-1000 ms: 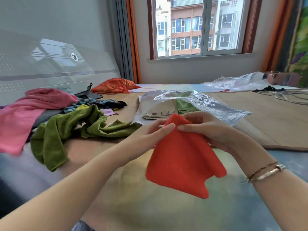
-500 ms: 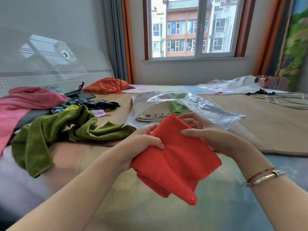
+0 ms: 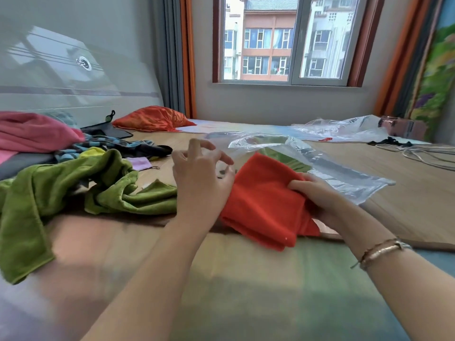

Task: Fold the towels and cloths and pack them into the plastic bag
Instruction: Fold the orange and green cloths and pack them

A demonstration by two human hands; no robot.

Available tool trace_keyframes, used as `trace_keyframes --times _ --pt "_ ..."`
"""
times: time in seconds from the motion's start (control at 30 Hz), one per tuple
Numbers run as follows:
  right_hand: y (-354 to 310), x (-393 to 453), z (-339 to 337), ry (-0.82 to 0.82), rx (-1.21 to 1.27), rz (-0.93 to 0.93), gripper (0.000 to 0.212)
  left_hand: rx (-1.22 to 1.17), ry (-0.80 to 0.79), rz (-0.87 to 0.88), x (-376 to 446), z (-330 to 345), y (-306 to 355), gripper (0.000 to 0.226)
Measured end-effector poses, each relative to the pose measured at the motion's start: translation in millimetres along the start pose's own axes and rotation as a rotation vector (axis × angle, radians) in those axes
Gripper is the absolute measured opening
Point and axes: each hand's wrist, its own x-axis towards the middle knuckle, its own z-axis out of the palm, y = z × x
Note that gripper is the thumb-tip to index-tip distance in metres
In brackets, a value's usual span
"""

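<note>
A folded red cloth (image 3: 263,200) is held just above the bed, in front of the mouth of a clear plastic bag (image 3: 339,173). My right hand (image 3: 317,200) grips the cloth's right side, thumb on top. My left hand (image 3: 199,178) hovers at the cloth's left edge near the bag's opening, fingers spread and loosely bent, holding nothing. A folded green cloth (image 3: 288,161) shows inside the bag. A crumpled green towel (image 3: 73,188) lies to the left.
A pink towel (image 3: 32,134), a grey cloth and striped and dark cloths are heaped at the left. An orange bundle (image 3: 152,119) lies by the curtain. Another clear bag (image 3: 344,129), a pink case and cables sit at the far right on the bamboo mat (image 3: 406,205).
The red cloth has gone from hanging open to a folded bundle, moved forward toward the bag's mouth. My left hand has let go of it and lifted; my right hand keeps hold.
</note>
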Motion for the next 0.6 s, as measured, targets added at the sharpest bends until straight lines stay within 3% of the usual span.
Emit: trace_keyframes --times 0.07,0.13,0.27,0.4,0.53,0.6 --pt "2 15 10 0.042 -0.047 0.022 0.020 0.089 0.008 0.023 7 5 -11 0.007" --pt "-4 34 20 0.070 -0.044 0.025 0.019 0.112 -0.103 0.010 11 10 -22 0.010" --pt "-23 78 35 0.099 0.028 -0.019 0.021 -0.047 -0.289 0.004 18 15 -34 0.027" --pt "-24 111 57 0.117 0.253 0.029 0.027 -0.151 -0.247 0.037 20 20 -45 0.069" --pt "-28 140 93 0.123 0.705 0.024 0.030 -0.219 -0.193 0.093 25 23 -56 0.088" --pt "-10 161 108 0.195 0.603 0.025 0.018 -0.255 -0.193 0.116 27 24 -58 0.090"
